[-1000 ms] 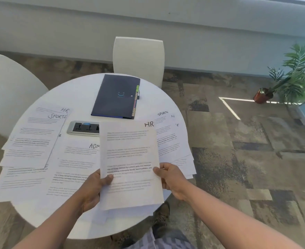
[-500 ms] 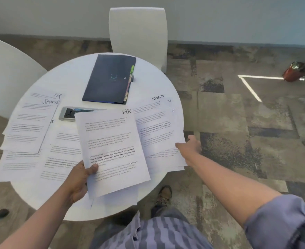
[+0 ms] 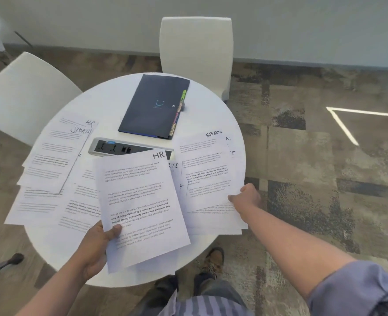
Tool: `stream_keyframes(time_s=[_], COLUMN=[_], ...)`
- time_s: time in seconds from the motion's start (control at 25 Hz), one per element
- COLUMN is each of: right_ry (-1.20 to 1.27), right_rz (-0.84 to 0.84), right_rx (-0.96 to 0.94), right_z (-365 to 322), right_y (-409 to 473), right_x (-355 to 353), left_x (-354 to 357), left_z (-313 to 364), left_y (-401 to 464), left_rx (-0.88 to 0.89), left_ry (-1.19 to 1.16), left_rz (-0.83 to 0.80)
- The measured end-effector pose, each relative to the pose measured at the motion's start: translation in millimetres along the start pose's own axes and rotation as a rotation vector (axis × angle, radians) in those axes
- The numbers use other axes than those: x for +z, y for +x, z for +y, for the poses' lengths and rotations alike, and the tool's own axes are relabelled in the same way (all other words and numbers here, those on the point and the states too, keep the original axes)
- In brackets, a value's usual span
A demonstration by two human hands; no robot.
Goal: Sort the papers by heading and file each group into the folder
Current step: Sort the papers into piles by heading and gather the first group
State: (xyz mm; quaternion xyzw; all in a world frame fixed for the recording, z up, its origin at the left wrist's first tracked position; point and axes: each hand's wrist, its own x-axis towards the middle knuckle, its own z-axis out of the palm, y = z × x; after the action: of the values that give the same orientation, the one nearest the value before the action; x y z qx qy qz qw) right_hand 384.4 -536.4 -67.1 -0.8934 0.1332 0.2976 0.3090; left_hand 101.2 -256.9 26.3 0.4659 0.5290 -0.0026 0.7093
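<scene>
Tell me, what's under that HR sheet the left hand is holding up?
Under the HR sheet peek a page ending in "RTS", part of the grey power strip and more printed papers; their covered headings can't be read.

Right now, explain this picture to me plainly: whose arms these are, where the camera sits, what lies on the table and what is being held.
There is no machine here. The arms belong to a person sorting papers, and the camera is worn on that person's head, looking forward and down, so you see the hands from their owner's viewpoint.

The left hand grips a printed sheet headed HR by its lower left edge, lifted over the table. The right hand reaches out to the stack of papers on the right, whose top sheet is headed SPORTS, and holds its near edge.

On the round white table there are also a spread of papers on the left, a closed dark folder with coloured tabs at the far side, and a grey power socket strip in the middle. Two white chairs stand behind the table.
</scene>
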Motion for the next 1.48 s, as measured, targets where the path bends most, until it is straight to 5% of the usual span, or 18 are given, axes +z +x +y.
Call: stream_keyframes(time_s=[1.08, 1.48], right_ry=[0.004, 0.566], right_rz=[0.162, 0.063], right_rx=[-0.180, -0.075], right_z=[-2.5, 3.5], right_y=[-13.6, -16.0], right_x=[-11.2, -31.1], left_x=[-13.6, -9.1], left_z=[-10.1, 2.4], left_y=[-9.8, -18.5], left_rx=[0.044, 0.055], left_ry=[-0.050, -0.120], left_rz=[0.037, 0.026])
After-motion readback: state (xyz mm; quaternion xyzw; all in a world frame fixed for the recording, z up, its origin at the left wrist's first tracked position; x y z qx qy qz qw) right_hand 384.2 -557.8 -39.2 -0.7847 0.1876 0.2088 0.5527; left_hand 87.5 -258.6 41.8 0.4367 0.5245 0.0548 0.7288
